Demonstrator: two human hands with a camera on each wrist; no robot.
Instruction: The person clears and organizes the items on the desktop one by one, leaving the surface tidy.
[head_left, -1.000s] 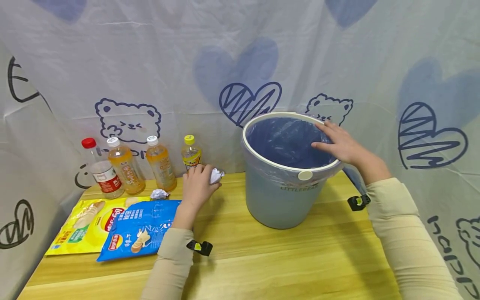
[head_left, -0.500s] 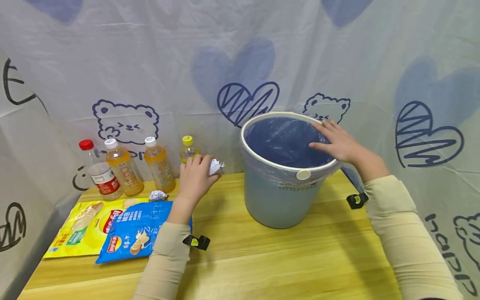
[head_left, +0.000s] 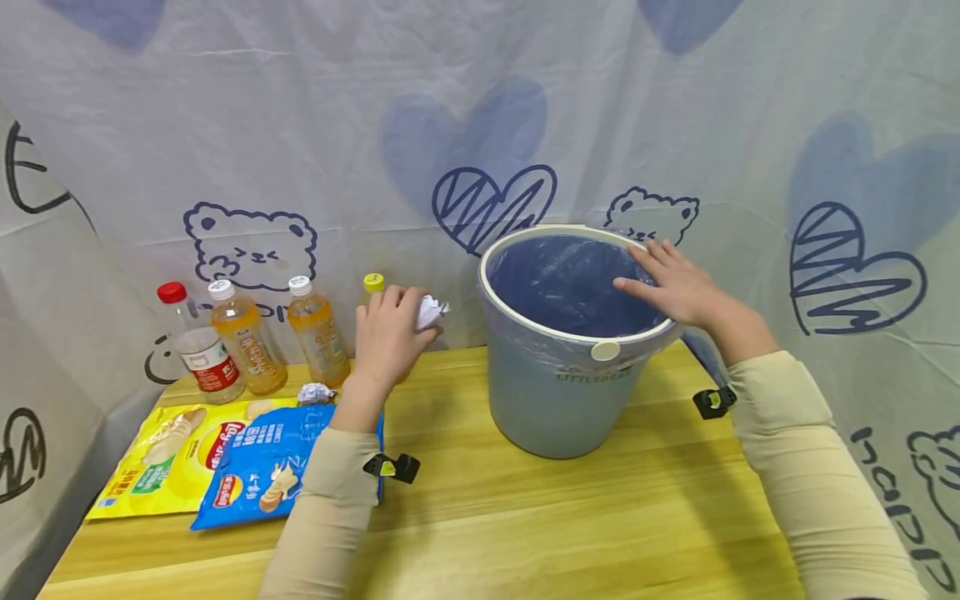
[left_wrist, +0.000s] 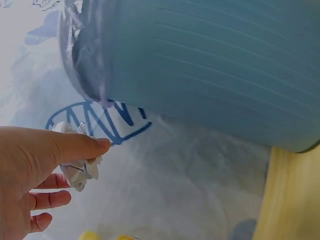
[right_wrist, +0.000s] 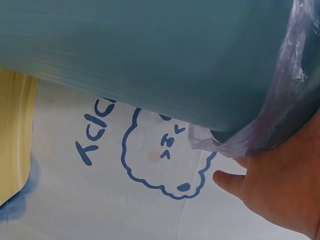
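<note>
Paper ball (head_left: 431, 312): left hand (head_left: 388, 335) is pinching it, slack possibly causing a drop; right hand (head_left: 684, 288) is resting straight-fingered on bin (head_left: 551, 408).

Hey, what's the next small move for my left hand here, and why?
Probably carry the crumpled paper rightward, over the mouth of the bin. Your left hand already pinches it, clear of the table but outside the bin. Your right hand is at the bin's right edge, leaving most of the opening uncovered.
</note>
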